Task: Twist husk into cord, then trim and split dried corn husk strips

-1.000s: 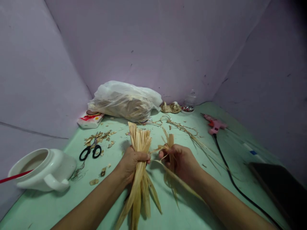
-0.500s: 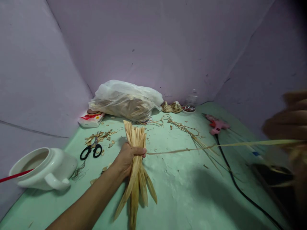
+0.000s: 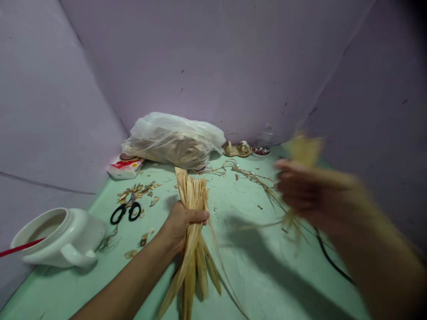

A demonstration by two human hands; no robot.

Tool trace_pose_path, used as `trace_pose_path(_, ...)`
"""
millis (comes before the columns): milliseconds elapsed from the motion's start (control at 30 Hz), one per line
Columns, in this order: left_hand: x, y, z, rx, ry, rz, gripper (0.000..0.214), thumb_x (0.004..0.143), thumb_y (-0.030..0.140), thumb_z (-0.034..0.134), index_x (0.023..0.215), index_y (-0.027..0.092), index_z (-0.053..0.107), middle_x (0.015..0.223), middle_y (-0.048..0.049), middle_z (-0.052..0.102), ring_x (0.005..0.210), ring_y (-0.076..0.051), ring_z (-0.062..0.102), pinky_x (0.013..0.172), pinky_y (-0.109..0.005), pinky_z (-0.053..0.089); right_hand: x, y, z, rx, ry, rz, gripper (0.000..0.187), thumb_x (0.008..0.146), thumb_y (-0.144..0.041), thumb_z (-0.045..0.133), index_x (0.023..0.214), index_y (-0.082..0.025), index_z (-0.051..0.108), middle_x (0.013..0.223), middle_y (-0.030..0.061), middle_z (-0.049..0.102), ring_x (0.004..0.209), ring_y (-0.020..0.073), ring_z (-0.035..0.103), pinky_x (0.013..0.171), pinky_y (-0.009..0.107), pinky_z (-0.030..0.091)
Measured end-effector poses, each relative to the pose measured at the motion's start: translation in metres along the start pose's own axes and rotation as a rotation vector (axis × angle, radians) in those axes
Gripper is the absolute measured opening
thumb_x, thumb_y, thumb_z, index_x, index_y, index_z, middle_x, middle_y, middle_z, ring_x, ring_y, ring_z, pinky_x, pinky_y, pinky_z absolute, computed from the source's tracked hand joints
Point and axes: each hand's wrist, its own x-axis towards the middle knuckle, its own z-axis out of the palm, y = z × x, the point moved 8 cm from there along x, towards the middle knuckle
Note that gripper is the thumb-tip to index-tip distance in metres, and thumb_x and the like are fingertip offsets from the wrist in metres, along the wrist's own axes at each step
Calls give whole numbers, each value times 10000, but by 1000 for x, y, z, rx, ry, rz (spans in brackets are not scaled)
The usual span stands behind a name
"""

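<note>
In the left grip, papery flat strips splay.

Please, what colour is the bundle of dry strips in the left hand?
The bundle is pale straw-yellow, darker at the lower ends; see the head view.

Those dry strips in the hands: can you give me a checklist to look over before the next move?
1. Left hand wrapped around the big bundle: ok.
2. Right hand holding the smaller bunch neatly: cannot tell, it's blurry.
3. Thin strip tucked into the big bundle: not ok, it trails loose beside it.
4. Scissors apart from both hands: ok.
5. White pot apart from the left hand: ok.
</note>
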Motion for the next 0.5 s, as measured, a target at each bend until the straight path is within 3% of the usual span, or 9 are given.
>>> trace_pose_path(33,-2,0,3,-12,-11,-1,204,422,103,710,574,91,575,419,10,533,370,-79,465,386,-187,360,-2,15,19,67,-89,109,248,627,-371,680,714,-166,569,446,-84,306,366,17,200,341,178,144)
trace_pose_path(67,-4,0,6,-31,-31,-1,216,423,100,713,598,90,586,432,7,544,376,-84,473,392,-193,367,-7,33,41,93,-204,219,267,590,-350,710,686,-163,546,467,-84,319,376,14,202,348,180,124)
trace_pose_path(133,-7,-1,13,-75,-91,-1,269,430,93,719,677,85,615,496,-15,591,428,-115,523,431,-221,408,-15,64,75,59,-328,329,290,576,-336,723,646,-148,513,498,-66,380,403,23,277,366,185,161)
trace_pose_path(200,-9,-3,19,-107,-144,-8,333,440,97,730,758,81,633,586,-49,638,513,-161,578,497,-265,453,-20,83,95,108,-364,352,298,565,-309,734,646,-138,504,541,-44,452,462,42,380,414,177,253)
trace_pose_path(300,-8,-4,16,-102,-144,-5,298,458,126,752,727,77,633,574,-46,631,501,-140,567,498,-248,451,-23,95,99,184,-368,400,261,589,-290,718,658,-130,523,529,-42,467,454,47,396,440,180,309)
trace_pose_path(400,-5,-5,11,-71,-107,-12,243,479,167,761,653,85,612,472,-6,569,406,-87,494,419,-199,396,-16,94,83,250,-277,451,214,623,-286,681,648,-136,530,499,-38,466,429,62,418,436,195,362)
trace_pose_path(500,-4,-6,10,-71,-97,-30,256,481,185,767,661,91,610,487,-7,573,417,-85,500,407,-185,383,-6,86,72,369,-189,411,172,611,-204,672,677,-147,523,615,-12,544,504,72,481,503,202,435)
